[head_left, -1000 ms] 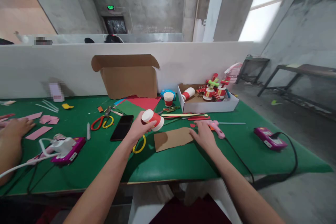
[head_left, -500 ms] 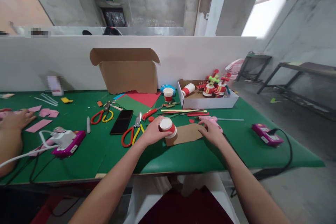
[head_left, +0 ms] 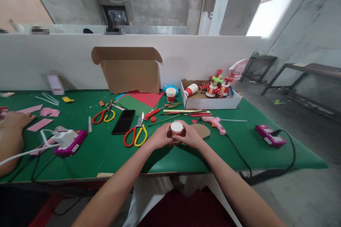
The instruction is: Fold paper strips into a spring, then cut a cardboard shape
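A red and white paper cup (head_left: 177,127), bottom side up, stands between my two hands over a piece of brown cardboard (head_left: 201,130). My left hand (head_left: 162,136) wraps its left side, and my right hand (head_left: 191,136) wraps the right side, thumbs toward me. The hands hide most of the cup's wall and part of the cardboard. Right of my right hand lies a pink glue gun (head_left: 216,123) with a cord. Scissors with red and yellow handles (head_left: 135,136) rest open left of my left hand.
Beyond my hands are pipe cleaners (head_left: 186,112), another cup (head_left: 171,94) and a white box (head_left: 213,104) of decorated cups. A phone (head_left: 123,122) and a purple power strip (head_left: 70,143) lie left; another purple power strip (head_left: 271,136) sits right. A co-worker's hand (head_left: 18,120) is at far left.
My right hand has left the cardboard beside the glue gun and moved left onto the cup. The cup has shifted slightly right, and both hands now hold it.
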`<action>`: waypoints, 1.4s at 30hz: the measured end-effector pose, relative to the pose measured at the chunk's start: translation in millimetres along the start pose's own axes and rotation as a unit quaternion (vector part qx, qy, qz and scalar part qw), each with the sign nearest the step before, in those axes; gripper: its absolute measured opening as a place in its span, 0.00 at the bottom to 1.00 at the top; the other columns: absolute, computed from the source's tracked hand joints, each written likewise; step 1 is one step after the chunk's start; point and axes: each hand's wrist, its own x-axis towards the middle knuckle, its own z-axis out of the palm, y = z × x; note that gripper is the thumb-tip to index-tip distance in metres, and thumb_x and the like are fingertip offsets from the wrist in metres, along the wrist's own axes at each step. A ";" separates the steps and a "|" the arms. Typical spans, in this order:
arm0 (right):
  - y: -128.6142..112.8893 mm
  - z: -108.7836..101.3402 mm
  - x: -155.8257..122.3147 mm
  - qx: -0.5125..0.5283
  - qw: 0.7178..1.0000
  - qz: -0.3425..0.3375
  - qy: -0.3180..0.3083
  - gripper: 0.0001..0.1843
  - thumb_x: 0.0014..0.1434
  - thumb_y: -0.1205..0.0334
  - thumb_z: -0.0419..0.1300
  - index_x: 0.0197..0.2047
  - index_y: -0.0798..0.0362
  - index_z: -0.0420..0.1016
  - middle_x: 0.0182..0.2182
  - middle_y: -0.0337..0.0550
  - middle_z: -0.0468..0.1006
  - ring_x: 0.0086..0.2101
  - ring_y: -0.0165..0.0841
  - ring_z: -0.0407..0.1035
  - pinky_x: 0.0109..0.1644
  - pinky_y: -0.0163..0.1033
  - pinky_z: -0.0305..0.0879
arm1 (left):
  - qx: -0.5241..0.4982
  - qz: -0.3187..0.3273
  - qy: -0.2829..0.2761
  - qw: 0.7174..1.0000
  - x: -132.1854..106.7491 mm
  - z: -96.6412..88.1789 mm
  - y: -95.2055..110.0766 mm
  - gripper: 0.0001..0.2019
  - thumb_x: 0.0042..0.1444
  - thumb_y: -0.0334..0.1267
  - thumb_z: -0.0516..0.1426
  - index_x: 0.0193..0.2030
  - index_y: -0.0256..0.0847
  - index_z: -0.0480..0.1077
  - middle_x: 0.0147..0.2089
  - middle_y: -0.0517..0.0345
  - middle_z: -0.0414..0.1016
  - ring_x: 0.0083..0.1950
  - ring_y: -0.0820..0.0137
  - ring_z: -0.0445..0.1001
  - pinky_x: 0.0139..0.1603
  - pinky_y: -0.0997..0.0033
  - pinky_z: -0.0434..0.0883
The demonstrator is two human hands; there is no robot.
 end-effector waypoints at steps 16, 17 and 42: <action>-4.3 5.0 -3.8 0.027 0.999 0.038 0.013 0.25 0.48 0.53 0.64 0.49 0.52 0.67 0.41 0.43 0.78 0.39 0.36 0.71 0.42 0.38 0.64 | 0.055 -0.005 -0.007 0.998 1.7 -21.0 -13.0 0.14 0.53 0.32 0.52 0.43 0.41 0.75 0.44 0.54 0.80 0.45 0.65 0.76 0.47 0.70 0.70; -4.3 5.3 -4.2 0.029 0.999 0.035 0.015 0.25 0.49 0.54 0.64 0.49 0.52 0.67 0.41 0.43 0.77 0.39 0.36 0.71 0.43 0.38 0.64 | 0.055 0.003 -0.018 0.998 2.4 -19.3 -12.3 0.15 0.52 0.31 0.53 0.44 0.41 0.75 0.44 0.55 0.80 0.44 0.65 0.76 0.46 0.71 0.70; -1.1 5.8 -6.8 -0.062 0.994 0.085 -0.001 0.28 0.46 0.52 0.67 0.50 0.48 0.68 0.35 0.40 0.78 0.33 0.37 0.71 0.34 0.36 0.61 | 0.106 0.004 0.056 0.993 66.4 -56.1 7.3 0.13 0.53 0.35 0.53 0.40 0.41 0.77 0.38 0.55 0.80 0.38 0.67 0.76 0.39 0.72 0.69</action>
